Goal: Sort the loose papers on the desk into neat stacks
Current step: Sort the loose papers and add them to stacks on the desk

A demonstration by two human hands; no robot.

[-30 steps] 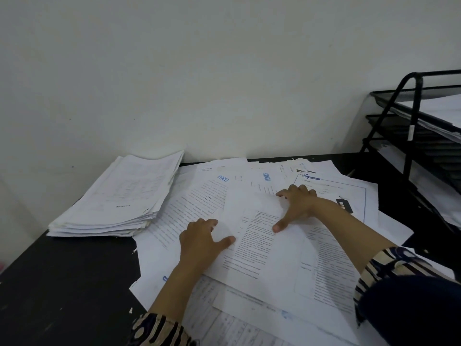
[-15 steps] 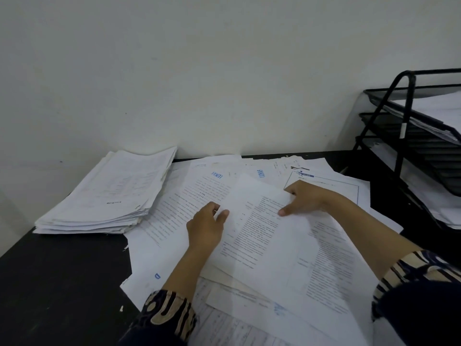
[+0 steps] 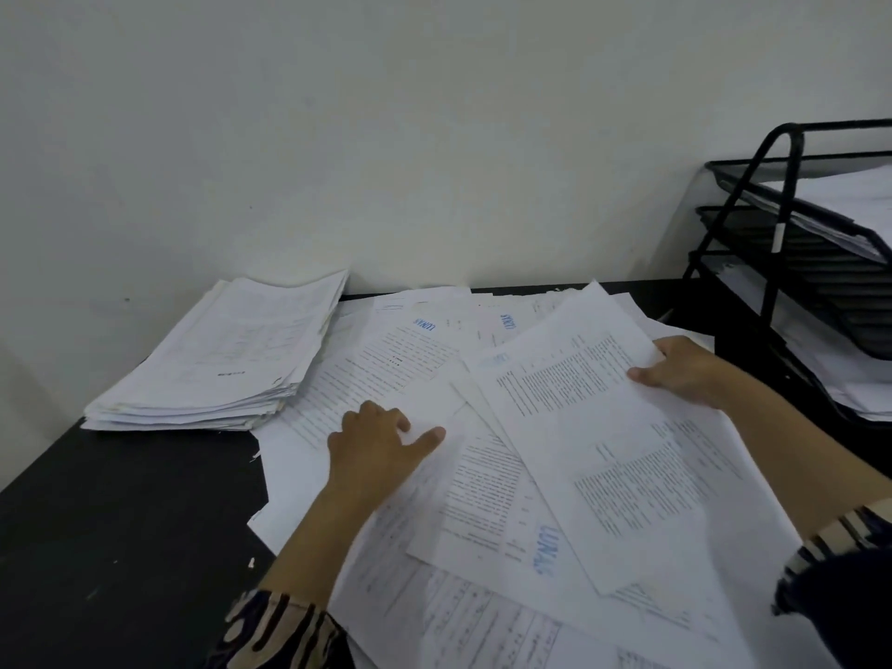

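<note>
Loose printed papers (image 3: 396,369) lie spread and overlapping across the middle of the black desk (image 3: 120,523). My right hand (image 3: 685,369) pinches the far right edge of a printed sheet (image 3: 603,427), which is lifted and tilted above the pile. My left hand (image 3: 376,446) grips the left edge of another sheet (image 3: 478,480) lying just under it, thumb on top. A thick stack of papers (image 3: 222,359) sits at the back left, edges roughly aligned.
A black tiered wire paper tray (image 3: 791,253) holding sheets stands at the right against the wall. The white wall runs right behind the desk. Bare desk surface shows at the front left. Small paper scraps (image 3: 251,562) lie there.
My right hand has lifted the top printed sheet and drawn it rightward off the pile. My left hand has slid onto the edge of the sheet beneath.
</note>
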